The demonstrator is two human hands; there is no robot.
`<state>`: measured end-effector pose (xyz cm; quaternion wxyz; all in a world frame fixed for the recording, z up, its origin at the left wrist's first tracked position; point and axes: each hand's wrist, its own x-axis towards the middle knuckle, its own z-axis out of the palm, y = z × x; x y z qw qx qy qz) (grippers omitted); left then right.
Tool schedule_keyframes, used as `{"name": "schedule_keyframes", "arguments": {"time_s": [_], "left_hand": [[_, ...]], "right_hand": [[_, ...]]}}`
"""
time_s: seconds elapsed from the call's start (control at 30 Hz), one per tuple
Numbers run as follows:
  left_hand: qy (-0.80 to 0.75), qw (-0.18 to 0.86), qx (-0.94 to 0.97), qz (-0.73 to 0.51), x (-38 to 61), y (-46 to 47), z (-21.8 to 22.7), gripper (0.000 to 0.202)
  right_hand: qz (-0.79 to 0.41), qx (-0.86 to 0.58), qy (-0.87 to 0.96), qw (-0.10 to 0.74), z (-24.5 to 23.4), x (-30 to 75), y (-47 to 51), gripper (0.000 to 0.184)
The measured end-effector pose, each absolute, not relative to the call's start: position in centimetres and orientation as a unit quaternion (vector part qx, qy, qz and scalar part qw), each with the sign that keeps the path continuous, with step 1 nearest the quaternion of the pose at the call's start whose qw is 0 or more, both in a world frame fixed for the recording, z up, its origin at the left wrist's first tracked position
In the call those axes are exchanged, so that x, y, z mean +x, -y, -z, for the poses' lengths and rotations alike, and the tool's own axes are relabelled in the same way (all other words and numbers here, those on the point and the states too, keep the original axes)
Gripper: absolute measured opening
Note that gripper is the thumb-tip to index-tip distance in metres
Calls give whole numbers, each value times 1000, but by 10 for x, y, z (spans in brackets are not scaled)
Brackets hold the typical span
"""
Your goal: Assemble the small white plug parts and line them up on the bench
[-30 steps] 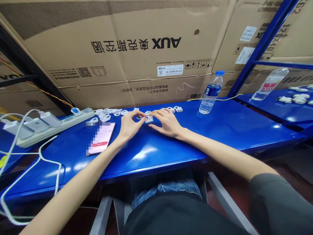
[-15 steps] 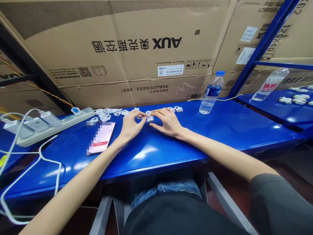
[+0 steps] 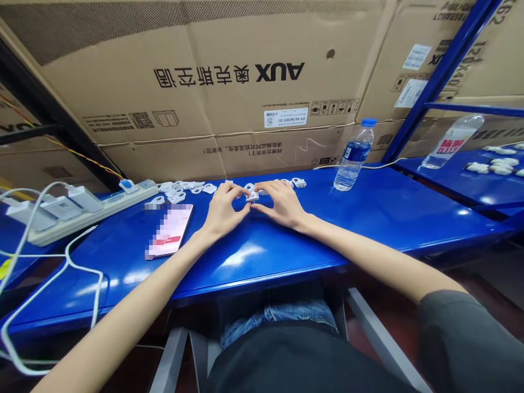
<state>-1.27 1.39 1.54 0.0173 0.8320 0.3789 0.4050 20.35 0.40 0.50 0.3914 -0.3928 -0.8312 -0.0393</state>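
facing a wall of stacked cardboard cartons (image 3: 229,93) printed upside down with the aux logo, the view looks down onto a long blue metal counter (image 3: 368,234) that crosses the frame. a blue steel shelf upright (image 3: 440,82) rises at the upper right, beside a second blue counter (image 3: 462,185) carrying a group of white plastic pieces (image 3: 497,166) and a water bottle lying on its side (image 3: 452,142). at the lower edge are the person's blue jeans (image 3: 278,316) and, at the lower right, a dark grey sleeve (image 3: 462,344).

on the main counter, a white power strip (image 3: 94,215) sits at the left with chargers (image 3: 77,199) plugged in and white cables (image 3: 41,284) trailing off the front edge. a phone (image 3: 167,232) lies just right of it, its screen partly blurred. an upright water bottle (image 3: 354,155) stands toward the back on the right.

small white plastic clips (image 3: 182,188) lie in a loose row along the back of the counter, with a few more (image 3: 298,183) right of centre. the left hand (image 3: 223,213) and right hand (image 3: 282,204) curl inward, fingertips closed on a small white plastic clip (image 3: 252,196) held between them just above the counter, near the middle of the frame.
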Motion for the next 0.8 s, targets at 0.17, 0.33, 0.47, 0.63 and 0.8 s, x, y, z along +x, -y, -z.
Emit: {"name": "schedule_keyframes", "arguments": {"time_s": [0.17, 0.33, 0.47, 0.63, 0.8], "left_hand": [[-422, -18, 814, -398, -14, -14, -16, 31], [-431, -37, 820, -376, -15, -13, -15, 27], [-432, -39, 821, -371, -15, -13, -14, 24], [-429, -21, 821, -376, -15, -14, -14, 24], [-429, 14, 814, -392, -15, -16, -12, 25]], "right_hand": [[40, -395, 831, 390, -4, 204, -5, 30], [42, -400, 829, 389, -3, 204, -6, 29], [46, -399, 831, 385, -3, 204, -6, 29], [46, -396, 831, 388, -3, 204, -5, 28], [47, -388, 833, 391, -4, 205, -5, 26]]}}
